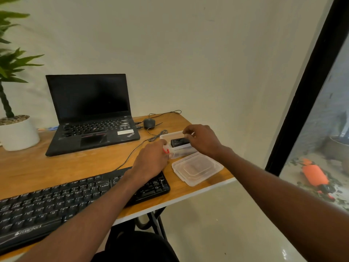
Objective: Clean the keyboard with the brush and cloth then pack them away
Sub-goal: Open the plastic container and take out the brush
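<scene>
1. Both hands are at a clear box [177, 146] on the desk's [37, 167] right end.
2. The left hand [151, 161] grips the box's near-left corner, a small red item [166, 150] at its fingers.
3. The right hand [203, 140] curls over the far rim.
4. A black thing [179, 142] lies inside; brush or cloth, I cannot tell.
5. The lid [197, 168] lies just beside the box, and the keyboard [75, 197] lies nearer, under the left forearm.

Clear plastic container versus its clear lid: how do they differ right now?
The clear plastic container sits farther back, holds a black item, and both hands, left hand and right hand, are on it. The clear lid lies flat, nearer, untouched. Both are translucent and rectangular.
</scene>
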Motion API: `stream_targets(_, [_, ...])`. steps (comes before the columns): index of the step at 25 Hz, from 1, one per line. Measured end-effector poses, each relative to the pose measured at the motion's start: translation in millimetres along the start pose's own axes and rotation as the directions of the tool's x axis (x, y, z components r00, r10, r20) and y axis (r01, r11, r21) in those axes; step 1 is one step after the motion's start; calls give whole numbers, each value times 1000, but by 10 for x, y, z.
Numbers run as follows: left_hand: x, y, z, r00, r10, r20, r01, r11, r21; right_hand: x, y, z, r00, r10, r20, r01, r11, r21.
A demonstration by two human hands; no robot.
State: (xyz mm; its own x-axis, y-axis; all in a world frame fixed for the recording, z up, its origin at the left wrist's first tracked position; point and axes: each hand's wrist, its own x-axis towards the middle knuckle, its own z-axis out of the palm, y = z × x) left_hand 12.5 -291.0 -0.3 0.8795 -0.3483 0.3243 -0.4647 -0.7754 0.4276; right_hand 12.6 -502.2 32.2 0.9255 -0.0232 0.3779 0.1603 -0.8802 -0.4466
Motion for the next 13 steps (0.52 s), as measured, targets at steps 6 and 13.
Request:
stream_targets(6, [64,1,-36,999,9,35,-11,999,50,697,-8,70,875,25,484,187,904,-384])
stream_targets(13, [63,168,97,984,-3,181,-41,971,235,792,136,170,836,-15,548,261,891,-373])
